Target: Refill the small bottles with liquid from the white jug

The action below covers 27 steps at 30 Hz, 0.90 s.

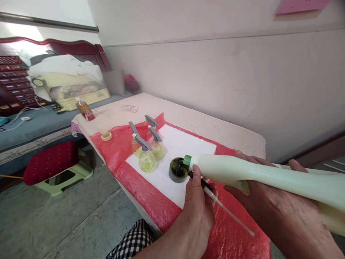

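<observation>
My right hand [258, 187] is closed around the handle of a big pale green jug [221, 167], which lies tipped to the left. Its dark green spout [187, 159] is right over a round dark bottle [178, 171] standing on a white sheet [167, 189]. In my left hand [198, 199] is a black pump top [205, 185] with a long clear dip tube [234, 217] pointing down to the right. The left thumb presses against the jug's neck. Whether liquid runs from the spout, I cannot make out.
Several clear, ribbed spray bottles [147, 161] with grey triggers stand left of the dark bottle. Red plastic [145, 205] covers part of the table. A tape roll [106, 135] and a reddish bottle [85, 109] are farther left. Beside the table is a red-topped stool [51, 162].
</observation>
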Tool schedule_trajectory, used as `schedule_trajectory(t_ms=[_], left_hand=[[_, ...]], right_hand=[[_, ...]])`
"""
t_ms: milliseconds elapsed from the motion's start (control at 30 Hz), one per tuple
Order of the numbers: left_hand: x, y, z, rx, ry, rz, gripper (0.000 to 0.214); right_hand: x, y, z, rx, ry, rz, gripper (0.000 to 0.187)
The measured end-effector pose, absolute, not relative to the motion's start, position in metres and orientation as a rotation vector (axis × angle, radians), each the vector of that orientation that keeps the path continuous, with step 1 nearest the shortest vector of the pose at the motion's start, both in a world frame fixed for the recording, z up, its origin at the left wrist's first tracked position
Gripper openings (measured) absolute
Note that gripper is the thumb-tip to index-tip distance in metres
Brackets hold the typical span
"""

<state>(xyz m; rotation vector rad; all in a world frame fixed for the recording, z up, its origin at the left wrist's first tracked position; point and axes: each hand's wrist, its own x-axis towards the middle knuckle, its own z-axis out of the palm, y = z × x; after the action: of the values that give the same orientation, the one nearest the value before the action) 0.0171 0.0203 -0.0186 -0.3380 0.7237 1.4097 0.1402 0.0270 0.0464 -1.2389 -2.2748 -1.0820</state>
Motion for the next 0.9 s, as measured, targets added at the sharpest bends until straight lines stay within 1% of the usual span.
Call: schedule_trajectory(t_ms=[300, 433, 533, 700, 900], left_hand=[[0.0171, 0.0199, -0.0149, -0.333, 0.723, 1.416, 0.041], [0.0176, 0.0203, -0.0165, -0.34, 0.736, 1.411, 0.042], [0.0182, 0.0209, -0.0173, -0.34, 0.753, 1.401, 0.041], [0.0186, 0.021, -0.0191, -0.352, 0.759, 1.399, 0.044], [0.0193, 0.0201, -0.0215, -0.343, 0.743, 1.417, 0.044]], right_hand=[[0.1383, 0.0278, 0.048, -1.18, -2.262, -1.116, 0.047], [0.1394, 0.0283, 0.046, -1.187, -2.265, -1.082, 0.051], [0.1402, 0.0274, 0.0444, -1.215, -2.249, -1.052, 0.05], [0.1418, 0.0248, 0.0442, -1.247, -2.281, -1.083, 0.054], [0.1411, 0.024, 0.046, -1.267, -2.29, -1.062, 0.045]])
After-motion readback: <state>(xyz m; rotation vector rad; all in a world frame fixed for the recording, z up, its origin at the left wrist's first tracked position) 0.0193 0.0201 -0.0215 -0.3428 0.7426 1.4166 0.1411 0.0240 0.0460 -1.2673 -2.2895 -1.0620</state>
